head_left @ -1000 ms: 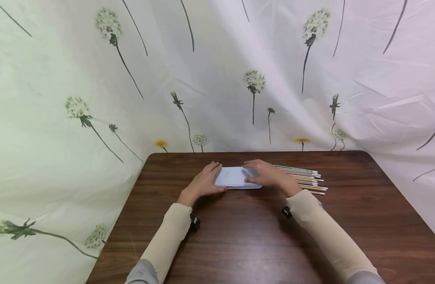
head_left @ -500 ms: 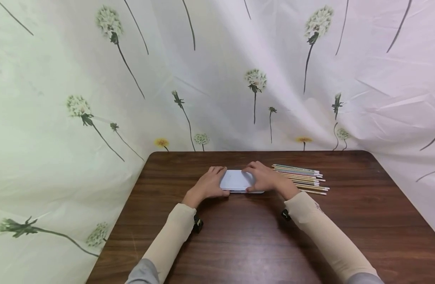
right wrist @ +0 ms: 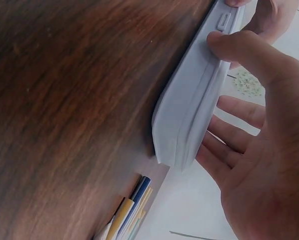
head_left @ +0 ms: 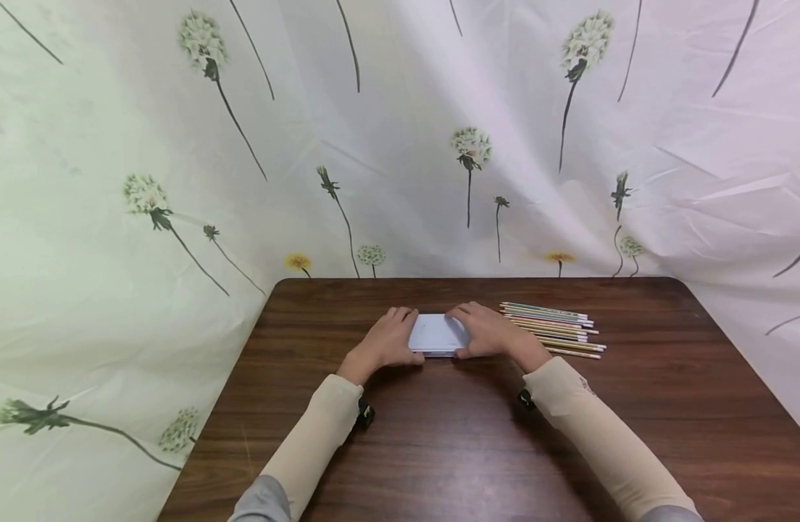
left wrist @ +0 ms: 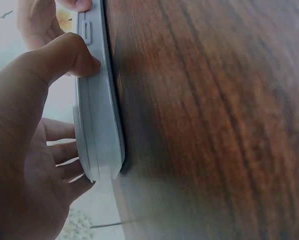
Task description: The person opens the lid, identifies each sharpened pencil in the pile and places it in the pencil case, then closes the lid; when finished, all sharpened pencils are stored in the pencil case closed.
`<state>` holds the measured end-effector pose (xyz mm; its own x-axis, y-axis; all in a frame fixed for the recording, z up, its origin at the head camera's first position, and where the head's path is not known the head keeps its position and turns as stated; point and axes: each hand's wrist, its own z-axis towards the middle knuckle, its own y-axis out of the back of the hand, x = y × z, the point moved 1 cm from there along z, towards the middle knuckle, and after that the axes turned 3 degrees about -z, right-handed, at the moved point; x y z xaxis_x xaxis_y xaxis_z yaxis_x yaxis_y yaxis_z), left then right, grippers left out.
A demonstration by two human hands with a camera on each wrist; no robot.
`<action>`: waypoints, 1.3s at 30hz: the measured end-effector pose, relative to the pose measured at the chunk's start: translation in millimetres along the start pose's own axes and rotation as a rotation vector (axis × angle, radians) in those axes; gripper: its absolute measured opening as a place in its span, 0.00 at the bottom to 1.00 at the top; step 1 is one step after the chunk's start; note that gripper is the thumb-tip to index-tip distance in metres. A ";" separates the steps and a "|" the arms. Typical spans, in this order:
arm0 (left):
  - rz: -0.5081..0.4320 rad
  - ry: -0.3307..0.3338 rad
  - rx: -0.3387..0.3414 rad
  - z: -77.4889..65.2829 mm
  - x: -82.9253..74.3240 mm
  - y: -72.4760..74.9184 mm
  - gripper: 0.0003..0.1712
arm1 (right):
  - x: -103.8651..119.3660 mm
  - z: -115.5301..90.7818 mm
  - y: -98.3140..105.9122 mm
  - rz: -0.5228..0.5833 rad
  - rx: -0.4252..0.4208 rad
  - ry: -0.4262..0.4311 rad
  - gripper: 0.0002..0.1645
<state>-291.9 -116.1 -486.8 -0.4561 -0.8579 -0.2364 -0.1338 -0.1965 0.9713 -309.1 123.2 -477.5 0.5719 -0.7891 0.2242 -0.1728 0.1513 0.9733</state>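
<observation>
A pale plastic pencil case (head_left: 439,333) lies flat on the dark wood table, its lid down on its base. My left hand (head_left: 390,337) grips its left end, and my right hand (head_left: 491,332) holds the right end. In the left wrist view, the left thumb presses the front side of the pencil case (left wrist: 102,120) near a small clasp (left wrist: 87,32), with the other fingers at the lid's far side. The right wrist view shows the right thumb on the same front wall, close to the clasp (right wrist: 223,21), and its fingers spread behind the lid.
Several pencils (head_left: 556,330) lie side by side to the right of the case, partly behind the right wrist. The table (head_left: 439,449) ends at a hanging white cloth (head_left: 400,181) printed with dandelions. A small dark camera sits under each wrist.
My left hand has moved a little right and toward me, closer to the right hand. The right thumb has come down onto the case's front side, and the case sits slightly nearer me.
</observation>
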 end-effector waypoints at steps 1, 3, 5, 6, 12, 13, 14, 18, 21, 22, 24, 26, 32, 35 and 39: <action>0.010 -0.002 -0.002 0.5 -0.5 -0.2 0.58 | -0.4 0.0 0.0 0.000 0.000 0.000 0.48; 0.030 -0.004 -0.003 1.1 -1.6 -0.5 0.58 | -1.3 0.3 -0.2 -0.003 -0.003 0.007 0.48; 0.048 -0.010 -0.008 2.2 -2.1 -1.5 0.58 | -1.7 0.1 -0.2 -0.007 -0.005 0.014 0.48; 0.055 -0.013 -0.010 2.8 -1.9 -2.3 0.58 | -1.7 0.0 -0.1 -0.012 -0.008 0.020 0.48; 0.072 -0.018 -0.023 5.5 -0.7 -5.1 0.58 | -1.1 0.0 2.8 -0.058 -0.023 0.080 0.45; 0.073 -0.019 -0.028 5.9 -0.6 -5.3 0.58 | -1.2 0.1 3.3 -0.059 -0.025 0.088 0.44; 0.074 -0.021 -0.033 6.3 -0.6 -5.2 0.58 | -1.4 0.5 3.8 -0.058 -0.025 0.093 0.43; 0.081 -0.028 -0.044 7.4 -0.4 -4.8 0.57 | -2.9 1.4 4.7 -0.047 -0.031 0.108 0.41; 0.077 -0.029 -0.038 7.3 -0.1 -4.0 0.58 | -3.8 2.1 3.8 -0.040 -0.033 0.114 0.40; 0.071 -0.029 -0.038 7.1 -0.1 -3.4 0.58 | -4.2 2.6 3.4 -0.034 -0.033 0.110 0.40; 0.061 -0.026 -0.033 6.8 0.0 -2.6 0.59 | -4.7 3.1 3.0 -0.015 -0.031 0.096 0.39; 0.056 -0.023 -0.029 6.8 -0.3 -1.7 0.60 | -5.4 3.5 3.6 0.005 -0.025 0.084 0.38; 0.034 -0.018 -0.017 5.6 0.6 -0.1 0.59 | -8.3 4.1 6.7 0.019 0.007 0.071 0.39; -0.021 -0.009 0.007 2.8 3.8 -0.2 0.60 | -11.2 2.0 10.9 0.057 0.012 0.086 0.37; -0.164 0.026 0.023 -5.9 12.5 -0.1 0.60 | -14.0 -2.5 20.0 0.144 0.005 0.119 0.31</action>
<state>-292.4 -129.6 -489.8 -0.4036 -0.8272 -0.3910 -0.2252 -0.3244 0.9187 -318.5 138.8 -461.0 0.6322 -0.6830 0.3658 -0.2632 0.2547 0.9305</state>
